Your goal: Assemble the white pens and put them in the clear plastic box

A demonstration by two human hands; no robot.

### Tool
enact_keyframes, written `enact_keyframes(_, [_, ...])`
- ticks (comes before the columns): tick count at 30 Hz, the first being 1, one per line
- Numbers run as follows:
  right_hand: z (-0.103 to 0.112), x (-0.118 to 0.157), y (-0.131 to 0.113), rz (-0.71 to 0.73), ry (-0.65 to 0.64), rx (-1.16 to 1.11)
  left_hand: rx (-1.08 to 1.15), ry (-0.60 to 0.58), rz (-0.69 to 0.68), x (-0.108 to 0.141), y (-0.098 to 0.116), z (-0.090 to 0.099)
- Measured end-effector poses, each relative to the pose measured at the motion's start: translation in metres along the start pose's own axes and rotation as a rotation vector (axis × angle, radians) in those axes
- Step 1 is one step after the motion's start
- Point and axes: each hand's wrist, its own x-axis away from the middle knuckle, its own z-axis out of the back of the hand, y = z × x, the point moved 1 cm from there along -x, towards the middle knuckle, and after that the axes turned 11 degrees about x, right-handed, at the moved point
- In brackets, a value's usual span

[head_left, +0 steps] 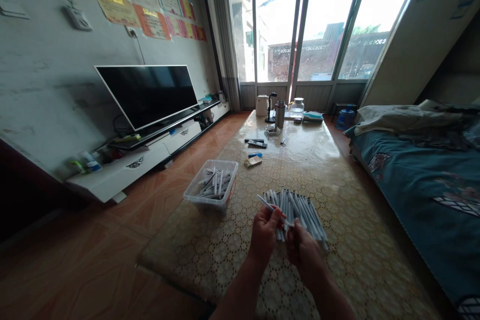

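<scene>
Above the near part of the table, a slim white pen (265, 203) slants between my two hands. My left hand (264, 227) is closed around its middle, with the upper end sticking out to the left. The fingers of my right hand (302, 242) pinch the lower end, and they partly cover it. Just behind and under my hands lies a spread of similar white pens (300, 210), side by side, several with dark ends. To the left, a clear plastic box (210, 202) holds more loose white pens and a dark one.
Farther along the patterned table (210, 255) lie a small flat pack (253, 161), a blue item (255, 154) and remote controls (256, 143). A glass ashtray (272, 131), thermos (280, 114) and kettle (262, 105) stand beyond. A bed (416, 160) flanks the right side.
</scene>
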Motion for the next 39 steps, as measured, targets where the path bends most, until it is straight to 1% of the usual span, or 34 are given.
enact_keyframes(1, [0.000,0.000,0.000,0.007,0.020,0.018,-0.002,0.007,-0.009,0.000,0.000,0.000])
enact_keyframes(2, [0.000,0.001,0.000,0.030,0.013,0.026,0.000,0.017,-0.018,0.000,0.000,0.000])
enact_keyframes(6, [-0.005,0.004,-0.005,0.086,-0.139,-0.044,-0.002,0.042,-0.044,-0.001,0.002,0.001])
enact_keyframes(8, [-0.005,0.004,-0.005,0.058,-0.164,-0.083,-0.019,0.041,-0.053,-0.001,0.003,0.002])
enact_keyframes(10, [-0.004,0.003,-0.003,-0.007,-0.134,-0.053,-0.043,0.030,-0.061,-0.001,0.003,0.002])
enact_keyframes(12, [-0.003,0.002,0.001,-0.045,-0.067,0.010,-0.058,0.016,-0.071,0.000,0.003,0.001])
enact_keyframes(14, [-0.003,0.002,0.002,-0.014,-0.040,0.038,-0.050,0.018,-0.069,0.000,0.004,0.001])
enact_keyframes(18, [-0.008,0.006,0.000,0.079,-0.117,-0.034,-0.014,0.076,-0.057,0.000,0.006,0.001])
enact_keyframes(20, [-0.009,0.007,-0.002,0.077,-0.160,-0.086,-0.008,0.083,-0.054,0.001,0.008,0.001])
enact_keyframes(22, [-0.009,0.006,-0.003,0.052,-0.224,-0.142,-0.009,0.059,-0.035,0.002,0.008,0.000])
enact_keyframes(24, [-0.007,0.004,-0.001,0.012,-0.248,-0.164,-0.034,0.026,-0.032,0.003,0.007,0.000])
enact_keyframes(26, [-0.005,0.003,0.001,-0.015,-0.213,-0.120,-0.076,0.013,-0.069,0.003,0.006,0.000])
enact_keyframes(28, [-0.003,0.002,0.002,-0.014,-0.200,-0.054,-0.090,0.031,-0.120,0.001,0.005,0.003])
enact_keyframes(30, [-0.002,0.003,0.002,-0.005,-0.246,-0.002,-0.056,0.055,-0.146,-0.002,0.006,0.006])
enact_keyframes(32, [-0.002,0.004,0.001,0.002,-0.305,0.065,0.012,0.080,-0.140,-0.005,0.007,0.011])
enact_keyframes(34, [0.002,0.006,-0.002,0.024,-0.338,0.200,0.097,0.125,-0.122,-0.008,0.010,0.016])
enact_keyframes(37, [0.015,0.007,-0.008,0.065,-0.360,0.439,0.208,0.225,-0.120,-0.013,0.016,0.024])
enact_keyframes(39, [0.027,0.007,-0.013,0.073,-0.394,0.541,0.239,0.265,-0.150,-0.016,0.022,0.030])
